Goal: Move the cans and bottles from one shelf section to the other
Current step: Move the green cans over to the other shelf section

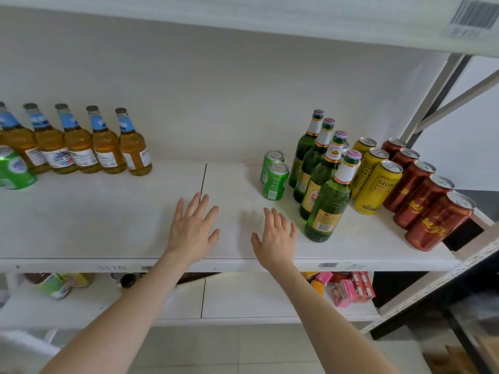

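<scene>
A white shelf point(113, 220) is split by a dark seam point(203, 179) into a left and a right section. On the right section stand two green cans point(275, 180), several green bottles point(328, 201), yellow cans point(378, 184) and red cans point(429, 209). On the left section, a row of amber bottles with blue neck labels point(105, 147) lines the back, with a green can point(14, 168) at the far left edge. My left hand point(193, 229) hovers flat over the seam, fingers spread, holding nothing. My right hand point(275, 240) is spread and empty just left of the nearest green bottle.
A shelf board point(243, 20) with a barcode sticker hangs overhead. The lower shelf point(256, 298) carries pink boxes point(348, 288) on the right and jars point(56, 284) on the left. Slanted metal struts point(432, 103) frame the right end.
</scene>
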Motion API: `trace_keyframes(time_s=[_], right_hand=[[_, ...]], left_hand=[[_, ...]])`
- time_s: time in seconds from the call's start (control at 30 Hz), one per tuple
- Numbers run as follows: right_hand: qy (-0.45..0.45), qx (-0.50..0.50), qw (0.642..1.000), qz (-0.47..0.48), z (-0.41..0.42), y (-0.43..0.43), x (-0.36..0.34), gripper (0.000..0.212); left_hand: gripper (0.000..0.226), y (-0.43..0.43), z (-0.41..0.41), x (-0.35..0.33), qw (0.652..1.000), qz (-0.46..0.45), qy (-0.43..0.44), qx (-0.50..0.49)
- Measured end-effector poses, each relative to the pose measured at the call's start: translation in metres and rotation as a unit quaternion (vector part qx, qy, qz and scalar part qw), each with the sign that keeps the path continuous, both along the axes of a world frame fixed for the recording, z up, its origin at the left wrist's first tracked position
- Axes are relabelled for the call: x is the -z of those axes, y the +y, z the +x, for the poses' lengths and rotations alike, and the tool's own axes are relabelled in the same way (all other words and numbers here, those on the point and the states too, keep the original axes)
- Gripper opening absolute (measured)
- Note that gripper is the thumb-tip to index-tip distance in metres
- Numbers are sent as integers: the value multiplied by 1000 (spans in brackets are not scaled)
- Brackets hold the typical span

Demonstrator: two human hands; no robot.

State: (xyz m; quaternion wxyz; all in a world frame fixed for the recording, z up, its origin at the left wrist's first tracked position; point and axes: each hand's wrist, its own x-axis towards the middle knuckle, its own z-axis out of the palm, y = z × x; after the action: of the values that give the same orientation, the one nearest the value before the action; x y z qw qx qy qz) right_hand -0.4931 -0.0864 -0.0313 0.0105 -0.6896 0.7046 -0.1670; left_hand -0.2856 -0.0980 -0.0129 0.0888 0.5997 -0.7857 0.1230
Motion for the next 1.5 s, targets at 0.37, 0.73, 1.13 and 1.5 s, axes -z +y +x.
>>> trace_keyframes(time_s=[0.37, 0.73, 1.13, 1.5], right_hand=[[24, -4, 1000, -11, 104, 37, -6, 68], [3, 13, 1000, -4, 252, 45, -12, 69], [8, -20, 1000, 10, 380, -14, -15, 71], [5, -36, 999, 12, 519, -66, -19, 71]], left_hand=[[59, 44, 111, 0, 1000, -2, -6, -24], [62, 57, 258, 1, 999, 16, -40, -11], [64, 12, 398, -1, 997, 20, -38, -60], [67, -27, 543, -16, 995, 10, -24, -98]])
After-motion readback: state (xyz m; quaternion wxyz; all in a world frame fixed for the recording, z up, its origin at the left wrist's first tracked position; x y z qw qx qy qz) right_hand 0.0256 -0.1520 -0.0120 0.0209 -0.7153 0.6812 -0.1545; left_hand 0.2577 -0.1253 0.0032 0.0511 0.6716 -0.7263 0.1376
